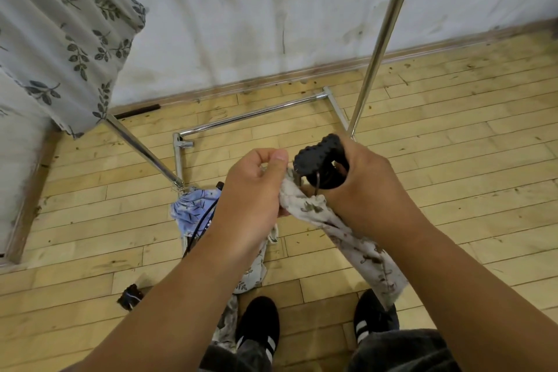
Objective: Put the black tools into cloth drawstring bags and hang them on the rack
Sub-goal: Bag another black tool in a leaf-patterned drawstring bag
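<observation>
A person's left hand (253, 187) pinched open the gathered mouth of a white, leaf-printed cloth drawstring bag (356, 238), while the right hand (365, 178) gripped a black tool with a ribbed rubber handle (314, 154) just above that opening, apparently so that it could be fed in handle-last. The hands worked close together, with the bag's body trailing down under the right forearm. Beside them stood the chrome tubular rack (383, 30), where a blue patterned cloth bag (193, 211) appeared to hang already.
</observation>
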The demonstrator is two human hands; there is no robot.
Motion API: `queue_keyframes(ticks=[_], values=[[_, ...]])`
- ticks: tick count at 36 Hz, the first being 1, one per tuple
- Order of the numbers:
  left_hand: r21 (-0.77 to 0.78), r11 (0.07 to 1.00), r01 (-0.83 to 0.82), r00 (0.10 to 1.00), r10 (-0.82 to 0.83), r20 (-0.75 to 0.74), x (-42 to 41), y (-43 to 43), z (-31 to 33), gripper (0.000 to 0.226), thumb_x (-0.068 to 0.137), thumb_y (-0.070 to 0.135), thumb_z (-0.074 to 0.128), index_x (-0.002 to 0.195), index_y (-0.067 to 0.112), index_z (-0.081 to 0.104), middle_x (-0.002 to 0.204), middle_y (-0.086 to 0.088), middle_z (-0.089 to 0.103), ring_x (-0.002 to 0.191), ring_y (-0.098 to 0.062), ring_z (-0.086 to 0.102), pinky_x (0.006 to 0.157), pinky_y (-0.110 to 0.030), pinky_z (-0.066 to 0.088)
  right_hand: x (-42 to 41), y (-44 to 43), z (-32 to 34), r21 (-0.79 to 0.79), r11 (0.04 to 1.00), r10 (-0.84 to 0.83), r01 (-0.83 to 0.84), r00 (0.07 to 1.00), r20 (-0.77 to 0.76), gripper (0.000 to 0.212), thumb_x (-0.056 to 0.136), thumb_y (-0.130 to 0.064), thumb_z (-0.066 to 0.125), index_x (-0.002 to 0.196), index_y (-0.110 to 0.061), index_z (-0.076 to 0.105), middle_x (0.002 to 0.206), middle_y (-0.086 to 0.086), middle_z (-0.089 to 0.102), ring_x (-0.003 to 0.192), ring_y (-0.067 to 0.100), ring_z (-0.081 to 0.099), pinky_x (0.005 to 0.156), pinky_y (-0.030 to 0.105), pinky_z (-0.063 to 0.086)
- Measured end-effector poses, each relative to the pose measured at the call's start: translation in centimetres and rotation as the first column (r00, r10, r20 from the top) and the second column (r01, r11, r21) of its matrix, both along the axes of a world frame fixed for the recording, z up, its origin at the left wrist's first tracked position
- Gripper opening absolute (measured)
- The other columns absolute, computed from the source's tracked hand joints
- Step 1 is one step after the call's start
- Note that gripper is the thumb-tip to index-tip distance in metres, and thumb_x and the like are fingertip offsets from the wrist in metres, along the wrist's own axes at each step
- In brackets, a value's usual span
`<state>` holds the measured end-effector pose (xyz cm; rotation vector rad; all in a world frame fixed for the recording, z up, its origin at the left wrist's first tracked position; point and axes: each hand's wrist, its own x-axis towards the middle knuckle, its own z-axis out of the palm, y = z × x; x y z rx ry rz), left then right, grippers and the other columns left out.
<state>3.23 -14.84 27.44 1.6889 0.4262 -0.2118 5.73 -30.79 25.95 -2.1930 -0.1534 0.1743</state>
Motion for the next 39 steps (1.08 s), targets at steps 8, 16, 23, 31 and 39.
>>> queue_keyframes(ticks=[8, 16, 23, 31, 39], values=[[-0.087, 0.995, 0.043, 0.998, -0.046, -0.032, 0.5, 0.7, 0.2, 0.011, 0.102, 0.016, 0.062, 0.1, 0.023, 0.07, 0.092, -0.022, 0.078, 0.074, -0.025, 0.073, 0.083, -0.045, 0.062, 0.2, -0.6, 0.6, 0.078, 0.996, 0.039, -0.042, 0.998, 0.042, 0.041, 0.072, -0.031, 0.091, 0.103, -0.038, 0.065, 0.092, -0.03, 0.066, 0.096, -0.019, 0.06, 0.079, -0.001, 0.046], [-0.039, 0.996, 0.083, 0.99, -0.078, 0.117, 0.3, 0.3, 0.8, 0.027, 0.107, 0.023, 0.054, 0.103, 0.038, 0.077, 0.104, -0.03, 0.069, 0.092, -0.04, 0.072, 0.082, -0.049, 0.063, 0.5, -0.8, 0.2, 0.085, 0.993, 0.078, -0.078, 0.997, 0.006, 0.073, 0.076, -0.033, 0.088, 0.139, -0.031, 0.049, 0.124, -0.008, 0.065, 0.112, 0.004, 0.064, 0.092, 0.011, 0.051], [0.075, 0.984, 0.162, 0.969, -0.173, 0.177, -0.2, 0.3, 0.4, 0.025, 0.107, 0.024, 0.054, 0.109, 0.033, 0.077, 0.091, 0.002, 0.08, 0.081, -0.009, 0.075, 0.079, -0.035, 0.061, 0.9, -1.7, 0.6, 0.126, 0.96, 0.264, -0.249, 0.956, -0.124, 0.078, 0.088, -0.017, 0.078, 0.151, -0.029, 0.033, 0.13, -0.006, 0.062, 0.11, -0.002, 0.064, 0.082, 0.003, 0.046], [0.037, 0.999, 0.036, 0.987, -0.042, 0.158, 1.1, 0.9, 0.9, 0.026, 0.108, 0.022, 0.052, 0.104, 0.023, 0.077, 0.097, 0.0, 0.081, 0.095, -0.02, 0.077, 0.091, -0.051, 0.062, 0.4, -1.8, 1.4, 0.077, 0.951, 0.307, -0.3, 0.943, -0.126, 0.059, 0.093, -0.011, 0.07, 0.133, -0.049, 0.049, 0.121, -0.016, 0.06, 0.105, -0.008, 0.058, 0.077, 0.006, 0.05], [-0.159, 0.975, 0.156, 0.98, -0.133, 0.146, 1.6, 1.3, 0.6, 0.034, 0.086, 0.028, 0.069, 0.12, 0.026, 0.074, 0.123, 0.0, 0.075, 0.116, -0.017, 0.07, 0.103, -0.041, 0.055, 0.5, -0.8, 0.2, 0.166, 0.977, 0.146, -0.132, 0.986, -0.075, 0.054, 0.083, -0.01, 0.08, 0.124, -0.041, 0.063, 0.105, -0.012, 0.072, 0.095, 0.011, 0.068, 0.086, 0.036, 0.058]])
